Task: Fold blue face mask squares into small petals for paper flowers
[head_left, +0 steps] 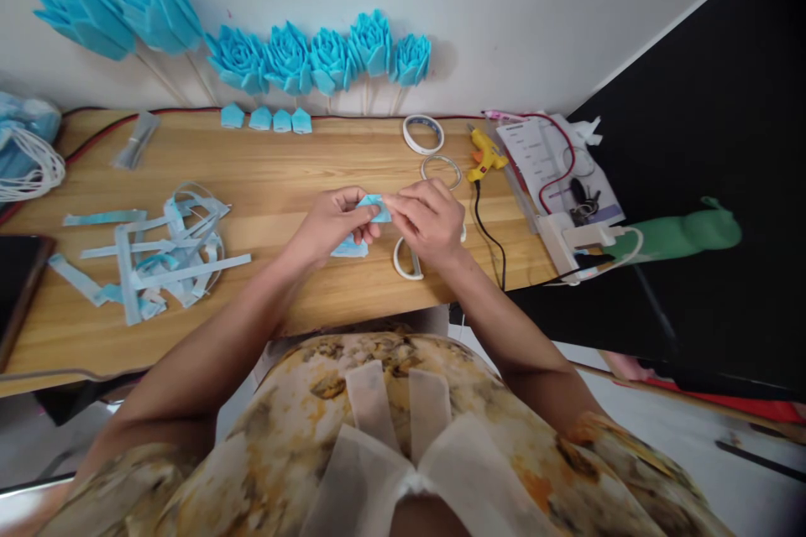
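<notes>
Both hands meet over the middle of the wooden table [283, 176]. My left hand [331, 222] and my right hand [428, 218] pinch a small folded piece of light blue material [376, 206] between their fingertips. Under the left hand lies another blue piece [351, 249]. A white tape ring [403, 262] lies on the table just below the right hand.
Blue strips and scraps [164, 256] are piled at the left. Several finished blue flowers on sticks [315, 59] lean against the wall, with small folded petals [268, 118] below them. Tape rolls [423, 133], a yellow glue gun [484, 154], papers and keys [583, 205] lie at the right.
</notes>
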### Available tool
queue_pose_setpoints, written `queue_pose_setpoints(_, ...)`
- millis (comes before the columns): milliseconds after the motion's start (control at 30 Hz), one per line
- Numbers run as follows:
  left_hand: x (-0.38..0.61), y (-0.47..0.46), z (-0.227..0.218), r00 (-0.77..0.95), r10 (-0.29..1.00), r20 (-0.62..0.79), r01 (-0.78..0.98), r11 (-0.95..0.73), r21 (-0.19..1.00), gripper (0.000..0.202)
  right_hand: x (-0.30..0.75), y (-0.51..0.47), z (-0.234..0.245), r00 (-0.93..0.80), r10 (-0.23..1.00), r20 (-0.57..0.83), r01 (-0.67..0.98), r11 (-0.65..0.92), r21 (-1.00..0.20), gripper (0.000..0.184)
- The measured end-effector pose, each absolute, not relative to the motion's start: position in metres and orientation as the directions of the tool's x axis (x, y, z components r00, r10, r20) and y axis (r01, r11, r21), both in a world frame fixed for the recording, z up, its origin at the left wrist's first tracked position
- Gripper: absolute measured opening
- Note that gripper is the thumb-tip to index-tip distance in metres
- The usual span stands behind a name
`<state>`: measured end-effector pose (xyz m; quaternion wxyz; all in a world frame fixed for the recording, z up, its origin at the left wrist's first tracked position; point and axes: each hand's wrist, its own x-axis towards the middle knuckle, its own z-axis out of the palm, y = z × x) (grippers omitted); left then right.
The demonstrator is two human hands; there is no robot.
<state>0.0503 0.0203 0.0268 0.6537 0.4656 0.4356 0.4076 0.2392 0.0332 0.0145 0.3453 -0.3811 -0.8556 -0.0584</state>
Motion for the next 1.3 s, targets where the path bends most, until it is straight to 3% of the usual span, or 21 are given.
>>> queue_pose_setpoints(133,0.051,0.02,0.027,0.284,0.938,-0.2,-0.131,0.245,0.961,0.02,0.24,0.032,0.014,-0.473,0.622,0.624,0.666,0.716,-0.21,0.026)
queue_pose_setpoints(500,0.05,0.02,0.026,0.282,0.945,-0.167,-0.172,0.222,0.96,0.022,0.239,0.035,0.012,-0.497,0.481,0.722,0.598,0.793,-0.117,0.021)
queue_pose_setpoints(667,0.048,0.022,0.024,0.303,0.944,-0.127,-0.182,0.189,0.965,0.019,0.238,0.035,0.013,-0.49,0.537,0.687,0.595,0.782,-0.187,0.021)
queue_pose_setpoints(800,0.045,0.024,0.022,0.334,0.937,-0.103,-0.193,0.175,0.966,0.017,0.24,0.037,0.016,-0.498,0.519,0.695,0.591,0.789,-0.165,0.022)
queue_pose_setpoints(967,0.044,0.028,0.02,0.339,0.935,-0.105,-0.234,0.192,0.953,0.015,0.243,0.036,0.021,-0.564,0.529,0.634,0.61,0.785,-0.112,0.025)
queue_pose_setpoints(1100,0.044,0.03,0.019,0.246,0.959,-0.144,-0.238,0.204,0.95,0.015,0.241,0.03,0.02,-0.651,0.573,0.497,0.637,0.769,-0.052,0.038)
queue_pose_setpoints(1200,0.043,0.032,0.018,0.216,0.963,-0.162,-0.199,0.205,0.958,0.018,0.242,0.028,0.021,-0.637,0.638,0.432,0.663,0.74,-0.116,0.045)
queue_pose_setpoints(1300,0.042,0.033,0.017,0.218,0.967,-0.131,-0.1,0.155,0.983,0.019,0.245,0.034,0.029,-0.555,0.68,0.479,0.633,0.719,-0.287,0.041)
